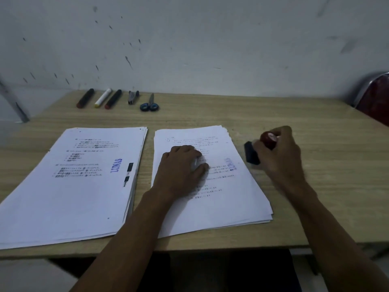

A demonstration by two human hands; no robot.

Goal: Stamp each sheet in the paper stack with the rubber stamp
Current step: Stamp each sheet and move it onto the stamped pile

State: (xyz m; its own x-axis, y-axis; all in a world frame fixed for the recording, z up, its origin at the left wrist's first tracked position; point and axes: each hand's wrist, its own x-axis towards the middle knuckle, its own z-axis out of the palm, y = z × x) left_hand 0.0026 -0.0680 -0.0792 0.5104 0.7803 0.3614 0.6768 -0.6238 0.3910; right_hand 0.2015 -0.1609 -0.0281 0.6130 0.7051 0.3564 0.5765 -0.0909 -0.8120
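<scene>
Right hand (280,152), right of centre in the frame, curled round the rubber stamp (260,149), its red knob showing between the fingers and its dark base tilted toward the papers, just off the right edge of the right-hand stack (231,199). Left hand (181,165), at centre, resting palm down on that stack's top sheet; the fingers look loosely bent and blurred, and whether they pinch the paper cannot be told. The top sheet already bears a blue mark (231,164) near its right margin, so it appears stamped and ready to be moved across. The left-hand stack (69,186), lower left, shows a clear blue "LUNAS" imprint (116,165) on top, probably the finished sheets. Both piles look thick; many sheets likely remain. The wooden desk (315,197) carries them.
</scene>
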